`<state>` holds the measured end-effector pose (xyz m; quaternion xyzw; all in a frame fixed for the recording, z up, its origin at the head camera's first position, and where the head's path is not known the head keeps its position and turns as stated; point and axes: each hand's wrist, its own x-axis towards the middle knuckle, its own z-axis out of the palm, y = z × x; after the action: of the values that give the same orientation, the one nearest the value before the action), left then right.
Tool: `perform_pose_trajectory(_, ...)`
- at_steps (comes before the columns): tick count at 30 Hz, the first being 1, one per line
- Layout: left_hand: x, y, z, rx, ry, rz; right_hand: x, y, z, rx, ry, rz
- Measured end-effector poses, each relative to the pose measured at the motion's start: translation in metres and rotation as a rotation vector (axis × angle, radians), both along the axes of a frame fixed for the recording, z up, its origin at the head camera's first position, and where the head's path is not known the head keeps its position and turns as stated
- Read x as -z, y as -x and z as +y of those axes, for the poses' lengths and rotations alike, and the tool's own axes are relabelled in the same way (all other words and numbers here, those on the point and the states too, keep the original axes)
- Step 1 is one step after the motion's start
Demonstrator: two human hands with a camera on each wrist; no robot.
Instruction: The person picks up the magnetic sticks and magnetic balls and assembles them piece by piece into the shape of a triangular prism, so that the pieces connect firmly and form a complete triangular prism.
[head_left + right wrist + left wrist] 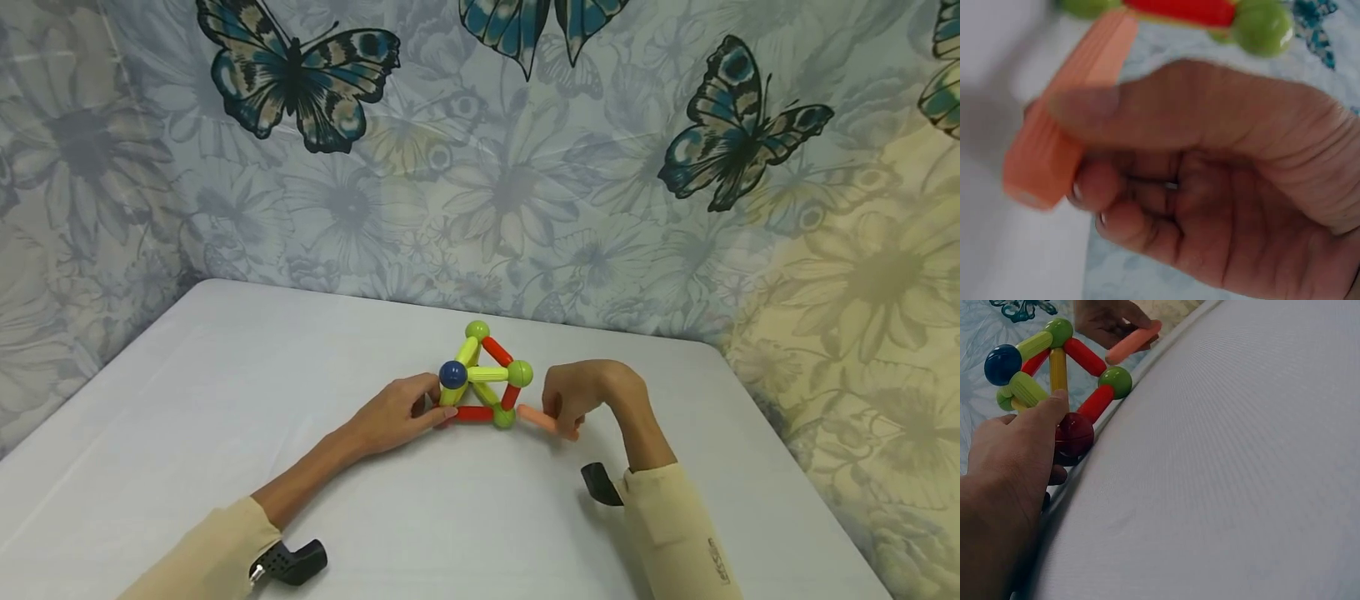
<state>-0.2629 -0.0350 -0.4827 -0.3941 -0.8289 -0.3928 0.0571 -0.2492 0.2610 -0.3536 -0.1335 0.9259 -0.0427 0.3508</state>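
Observation:
A frame of magnetic sticks and balls stands on the white table, with a blue ball [453, 374], green balls, yellow-green rods [487, 375] and red rods [476, 413]. My left hand [397, 412] grips its lower left corner, the thumb beside the dark red ball [1075, 436]; some fingers are hidden behind it. My right hand [592, 387] pinches an orange magnetic stick [1041, 156] between thumb and fingers. The stick's free end points at the lower right green ball [504, 416], a small gap apart in the head view.
The white table [420, 517] spreads around both hands. Behind it hangs a cloth backdrop [517, 192] printed with flowers and butterflies. A black strap-like piece [300, 562] juts from the left sleeve, another [602, 484] from the right.

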Motion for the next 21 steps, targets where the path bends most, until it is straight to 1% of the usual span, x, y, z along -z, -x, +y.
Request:
perform_pose_trajectory(1,0.000,-0.001,0.000,0.000,-0.001,0.002,-0.003,-0.003,-0.006,-0.036,0.022,-0.008)
perform_pose_trajectory(3,-0.001,-0.001,-0.001,0.002,-0.003,0.008,-0.008,-0.010,-0.018,-0.080,0.050,-0.018)
perform_pose_trajectory(6,-0.001,-0.002,-0.002,0.006,-0.004,0.013,-0.013,-0.020,-0.035,-0.105,0.086,-0.034)
perform_pose_trajectory(7,-0.001,-0.003,-0.001,0.006,-0.006,0.016,-0.015,-0.023,-0.040,-0.104,0.093,-0.034)
perform_pose_trajectory(11,-0.001,-0.002,0.000,0.003,-0.009,0.034,-0.017,-0.034,-0.061,-0.061,0.147,-0.032)
perform_pose_trajectory(15,-0.001,-0.001,0.000,0.006,-0.012,0.048,-0.012,-0.038,-0.078,-0.038,0.176,0.032)
perform_pose_trajectory(17,-0.001,-0.001,-0.001,0.007,-0.004,0.053,-0.010,-0.039,-0.084,-0.040,0.161,0.071)
perform_pose_trajectory(21,0.000,-0.001,-0.002,0.019,-0.005,0.068,-0.007,-0.040,-0.090,-0.030,0.118,0.106)
